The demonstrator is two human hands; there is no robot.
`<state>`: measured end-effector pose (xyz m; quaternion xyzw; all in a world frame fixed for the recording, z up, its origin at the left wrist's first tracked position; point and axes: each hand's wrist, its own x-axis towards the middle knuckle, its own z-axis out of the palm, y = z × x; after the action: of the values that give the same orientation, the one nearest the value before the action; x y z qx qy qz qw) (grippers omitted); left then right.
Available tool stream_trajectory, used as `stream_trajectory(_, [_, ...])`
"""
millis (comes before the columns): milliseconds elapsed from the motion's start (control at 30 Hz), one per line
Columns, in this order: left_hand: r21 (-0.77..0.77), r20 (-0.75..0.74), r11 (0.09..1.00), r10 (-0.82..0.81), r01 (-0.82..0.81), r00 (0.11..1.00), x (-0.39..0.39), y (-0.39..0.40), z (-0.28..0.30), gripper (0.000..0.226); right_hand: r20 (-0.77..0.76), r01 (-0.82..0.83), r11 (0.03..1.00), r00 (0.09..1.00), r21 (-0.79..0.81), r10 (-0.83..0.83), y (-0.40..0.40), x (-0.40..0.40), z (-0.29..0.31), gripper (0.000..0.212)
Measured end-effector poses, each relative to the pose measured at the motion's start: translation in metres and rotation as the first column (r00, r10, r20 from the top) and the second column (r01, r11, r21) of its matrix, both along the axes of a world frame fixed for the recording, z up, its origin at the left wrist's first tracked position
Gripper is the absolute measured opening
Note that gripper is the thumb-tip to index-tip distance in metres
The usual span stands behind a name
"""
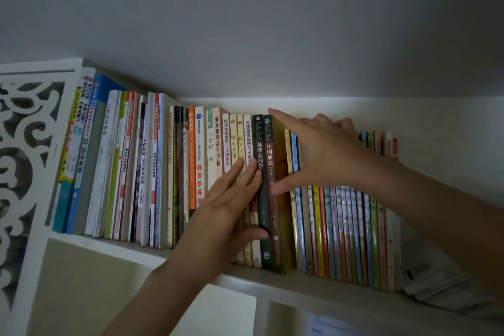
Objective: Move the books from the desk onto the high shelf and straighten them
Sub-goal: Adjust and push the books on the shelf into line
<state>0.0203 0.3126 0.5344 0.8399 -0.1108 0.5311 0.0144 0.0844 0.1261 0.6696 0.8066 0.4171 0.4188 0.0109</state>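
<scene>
1. The books (245, 185) were already up on the high shelf (114, 249), spines out along its front edge, so only straightening looked left. No desk in view.
2. Left hand (231, 199) lay flat, fingers straight, pressing the middle spines.
3. Right hand (321, 153) was spread wide across a brown book (272, 199) and its neighbours, gripping nothing I could see.
4. Loose papers (436, 275) lay at the shelf's right end.

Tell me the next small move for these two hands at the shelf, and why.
Probably push the two dark books back until flush. They look proud of the row, the left hand lies flat on the spines beside them, and the right hand spans the brown one's top and spine.
</scene>
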Motion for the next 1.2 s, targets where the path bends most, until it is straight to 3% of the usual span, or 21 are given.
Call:
stream_trajectory(133, [-0.015,-0.038,0.999,-0.049,0.048,0.998,-0.007,0.002,0.003,0.089,-0.064,-0.022,1.0,0.998,-0.009,0.021,0.007,-0.008,0.008,0.129])
stream_trajectory(233, [0.04,-0.054,0.999,-0.013,0.015,0.998,-0.021,0.011,0.001,0.097,-0.092,-0.011,0.997,0.996,-0.082,0.003,0.005,-0.009,0.007,0.142])
stream_trajectory(367, [-0.126,-0.179,0.991,0.011,-0.034,0.984,-0.029,0.022,-0.009,0.114,-0.047,0.036,0.996,0.998,-0.084,-0.04,0.007,-0.01,0.001,0.153])
stream_trajectory(600, [-0.076,-0.165,0.994,0.064,-0.077,0.984,-0.032,0.024,-0.007,0.109,-0.045,0.071,0.991,0.996,-0.112,-0.076,0.015,-0.013,0.004,0.156])
stream_trajectory(800, [-0.177,-0.214,0.977,0.076,-0.116,0.974,-0.045,0.035,-0.017,0.107,-0.162,0.034,0.992,0.985,-0.121,-0.054,0.019,-0.027,0.006,0.156])
stream_trajectory(933, [-0.144,-0.211,0.977,0.125,-0.157,0.969,-0.042,0.035,-0.016,0.106,-0.127,0.009,0.997,0.992,-0.074,-0.018,0.034,-0.027,0.007,0.149])
stream_trajectory(1200, [-0.03,-0.188,0.99,0.128,-0.136,0.974,-0.057,0.056,-0.007,0.098,-0.126,0.138,0.984,0.98,-0.112,-0.152,0.047,-0.038,0.012,0.15])
